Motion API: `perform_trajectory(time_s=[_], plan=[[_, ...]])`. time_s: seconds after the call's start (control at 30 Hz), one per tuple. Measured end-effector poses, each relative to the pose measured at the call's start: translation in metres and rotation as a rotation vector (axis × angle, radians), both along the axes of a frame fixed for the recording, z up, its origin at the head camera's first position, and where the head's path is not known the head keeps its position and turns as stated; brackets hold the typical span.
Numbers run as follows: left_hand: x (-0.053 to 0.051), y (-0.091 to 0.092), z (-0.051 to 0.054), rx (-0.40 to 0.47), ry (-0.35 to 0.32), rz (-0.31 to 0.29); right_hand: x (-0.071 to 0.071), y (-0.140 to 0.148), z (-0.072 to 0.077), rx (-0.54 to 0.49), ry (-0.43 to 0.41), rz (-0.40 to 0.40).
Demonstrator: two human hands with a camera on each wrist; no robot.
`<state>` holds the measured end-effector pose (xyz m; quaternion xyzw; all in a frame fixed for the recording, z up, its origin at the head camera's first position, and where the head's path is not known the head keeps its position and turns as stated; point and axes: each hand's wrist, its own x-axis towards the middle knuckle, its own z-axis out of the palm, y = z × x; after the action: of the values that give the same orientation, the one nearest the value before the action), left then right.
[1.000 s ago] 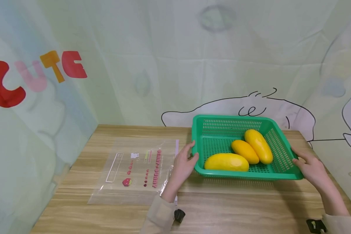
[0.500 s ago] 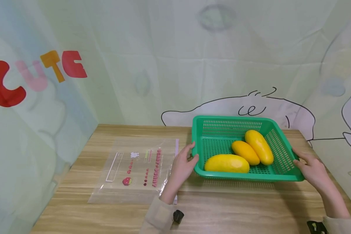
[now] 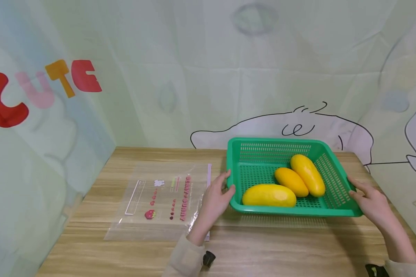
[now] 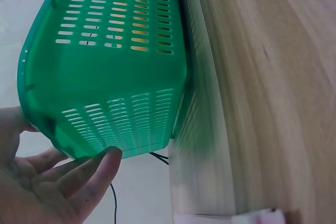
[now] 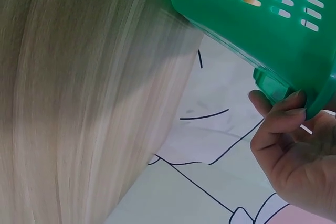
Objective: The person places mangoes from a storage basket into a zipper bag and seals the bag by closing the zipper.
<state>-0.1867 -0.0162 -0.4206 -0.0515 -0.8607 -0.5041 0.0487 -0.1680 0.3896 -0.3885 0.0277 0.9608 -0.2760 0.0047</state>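
A green plastic basket point(image 3: 298, 211) with slotted walls is at the right half of the table, in the head view. Three yellow oblong fruits lie in it: a pale yellow fruit point(image 3: 269, 195) near the front wall, a small orange-yellow fruit point(image 3: 291, 182) and a longer yellow fruit point(image 3: 307, 175) side by side at the right. My left hand point(image 3: 215, 200) grips the basket's left rim, fingers under it in the left wrist view. At the right end my right hand point(image 3: 371, 200) holds the rim, fingertips curled beneath it point(image 5: 299, 145).
Left of the basket, a clear plastic bag point(image 3: 163, 204) printed with strawberries and pink lettering lies flat on the wooden table point(image 3: 263, 250). Behind the table hangs a printed cloth backdrop point(image 3: 208, 77).
The basket, with the fruits in it, has shifted very slightly toward me. Both hands keep their hold on its ends, and the bag stays where it was.
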Motion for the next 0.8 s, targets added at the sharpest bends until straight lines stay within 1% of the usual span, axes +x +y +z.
perform_trajectory(time_s=[0.27,0.4,0.5,0.63,0.8], plan=[[0.009,0.0,0.004,-0.087,0.026,0.011,0.005,-0.001,0.0,0.019,0.009,0.012],[0.01,0.0,0.006,-0.095,0.011,0.004,0.007,-0.001,0.001,0.011,-0.003,0.005],[0.01,-0.001,0.006,-0.109,0.013,0.004,0.009,-0.001,0.001,0.009,-0.004,0.008],[0.012,-0.001,0.005,-0.123,0.017,0.004,0.01,0.0,0.001,0.025,0.02,0.008],[0.014,-0.001,0.004,-0.123,0.017,-0.009,0.011,0.002,0.001,0.029,0.01,0.006]])
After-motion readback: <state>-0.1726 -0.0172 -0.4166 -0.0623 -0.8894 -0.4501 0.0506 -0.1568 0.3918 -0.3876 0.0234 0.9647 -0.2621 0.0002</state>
